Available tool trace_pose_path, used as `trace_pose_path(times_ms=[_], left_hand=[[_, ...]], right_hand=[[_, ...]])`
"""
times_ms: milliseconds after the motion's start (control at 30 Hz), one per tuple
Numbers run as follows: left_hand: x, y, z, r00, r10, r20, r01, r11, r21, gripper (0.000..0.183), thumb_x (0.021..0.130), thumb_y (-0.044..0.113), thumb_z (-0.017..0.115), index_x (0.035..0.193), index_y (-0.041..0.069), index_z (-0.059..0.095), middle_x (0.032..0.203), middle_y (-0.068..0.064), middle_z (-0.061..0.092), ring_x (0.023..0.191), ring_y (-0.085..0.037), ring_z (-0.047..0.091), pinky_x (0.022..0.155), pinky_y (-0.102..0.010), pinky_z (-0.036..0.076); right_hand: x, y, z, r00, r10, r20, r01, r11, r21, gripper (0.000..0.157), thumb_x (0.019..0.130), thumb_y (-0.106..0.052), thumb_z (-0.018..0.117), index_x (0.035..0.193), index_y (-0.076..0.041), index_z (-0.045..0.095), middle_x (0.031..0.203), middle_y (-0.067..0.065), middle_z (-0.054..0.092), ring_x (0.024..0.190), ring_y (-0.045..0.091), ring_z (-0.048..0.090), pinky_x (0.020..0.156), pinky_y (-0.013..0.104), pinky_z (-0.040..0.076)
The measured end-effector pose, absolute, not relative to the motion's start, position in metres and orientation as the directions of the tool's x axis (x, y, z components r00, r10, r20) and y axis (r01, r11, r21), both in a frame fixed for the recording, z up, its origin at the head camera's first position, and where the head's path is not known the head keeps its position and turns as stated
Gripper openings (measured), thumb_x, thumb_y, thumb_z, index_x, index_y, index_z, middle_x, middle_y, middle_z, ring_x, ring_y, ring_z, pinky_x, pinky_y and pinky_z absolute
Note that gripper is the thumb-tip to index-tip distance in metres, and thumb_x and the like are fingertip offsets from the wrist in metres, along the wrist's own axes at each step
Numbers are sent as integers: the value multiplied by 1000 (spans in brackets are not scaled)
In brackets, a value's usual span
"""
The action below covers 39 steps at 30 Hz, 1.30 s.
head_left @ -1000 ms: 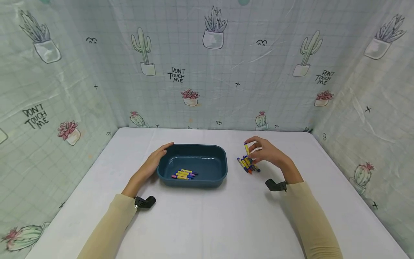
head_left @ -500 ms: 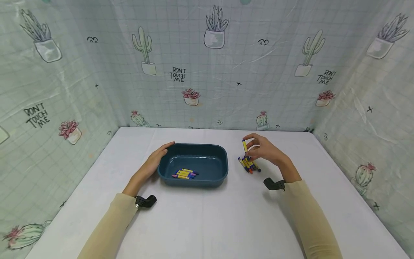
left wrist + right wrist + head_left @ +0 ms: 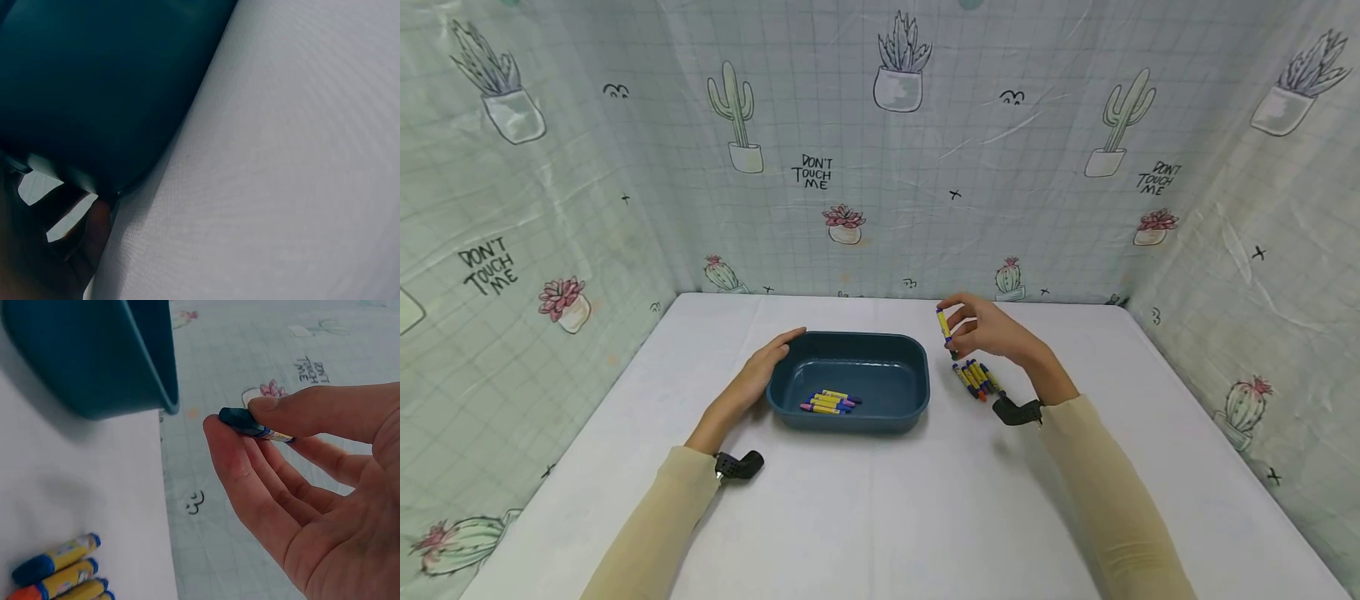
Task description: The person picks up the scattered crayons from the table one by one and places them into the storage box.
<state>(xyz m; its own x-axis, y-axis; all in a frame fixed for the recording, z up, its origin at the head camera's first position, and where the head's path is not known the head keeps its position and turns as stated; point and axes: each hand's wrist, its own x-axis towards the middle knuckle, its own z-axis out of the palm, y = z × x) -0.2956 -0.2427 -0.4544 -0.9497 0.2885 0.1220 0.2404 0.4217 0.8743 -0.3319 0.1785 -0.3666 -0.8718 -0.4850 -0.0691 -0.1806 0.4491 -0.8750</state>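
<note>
My left hand (image 3: pixel 751 377) lies along the outer left side of a dark teal plastic tray (image 3: pixel 850 423), its fingers touching the wall and reaching to the far left corner. In the left wrist view, fingertips (image 3: pixel 98 215) meet the base of that wall. Between thumb and fingers, my right hand (image 3: pixel 996 329) pinches a crayon (image 3: pixel 239 421) with a yellow wrapper and a dark blue-green tip. It is held up off the table, just right of the tray, tip pointing down. Several crayons (image 3: pixel 831 403) lie in the tray's front left part.
Right of the tray, below my right hand, several loose crayons (image 3: pixel 973 379) lie side by side, one with an orange-red tip. A white cloth (image 3: pixel 872 517) covers the table. Patterned curtains (image 3: pixel 895 167) stand behind it and on both sides.
My right hand has lifted the crayon from the pile and carried it left toward the tray. The left hand and the tray stay in place.
</note>
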Motion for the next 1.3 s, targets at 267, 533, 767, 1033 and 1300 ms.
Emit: trace_pose_path(times_ms=[267, 533, 767, 1033, 1300], left_hand=[[-277, -236, -428, -946, 306, 104, 238, 441, 866, 50, 113, 14, 27, 161, 6, 34, 170, -16, 29, 159, -41, 19, 128, -65, 14], [-276, -236, -427, -942, 317, 111, 249, 437, 864, 50, 113, 14, 27, 161, 6, 34, 170, -17, 29, 159, -41, 20, 128, -65, 14], [-277, -236, -426, -942, 316, 110, 248, 437, 865, 50, 113, 13, 27, 161, 6, 34, 169, -17, 30, 159, -41, 20, 128, -65, 14], [-278, -236, -427, -943, 311, 115, 245, 421, 873, 49, 112, 12, 29, 160, 5, 36, 168, -18, 32, 158, -42, 23, 129, -63, 16], [-279, -237, -428, -944, 315, 98, 234, 430, 872, 50, 113, 15, 27, 161, 7, 34, 169, -17, 30, 159, -42, 22, 128, -65, 15]], right_hand=[[-333, 147, -352, -805, -590, -61, -260, 443, -858, 64, 91, 4, 69, 149, -7, 44, 124, 25, 55, 99, 34, 72, 85, 55, 63], [-335, 113, -348, -740, -662, -118, -307, 489, -817, 62, 91, 3, 71, 146, -10, 46, 127, 22, 58, 101, 31, 71, 77, 42, 65], [-341, 86, -351, -680, -716, -159, -348, 506, -789, 59, 91, 6, 69, 144, -12, 48, 129, 28, 58, 105, 31, 72, 77, 41, 65], [-348, 63, -354, -602, -772, -204, -450, 539, -712, 59, 92, 3, 64, 146, -15, 52, 119, 18, 63, 93, 29, 75, 75, 36, 65], [-352, 42, -358, -531, -800, -279, -512, 565, -647, 60, 92, 5, 65, 148, -13, 52, 119, 18, 68, 99, 37, 72, 74, 36, 64]])
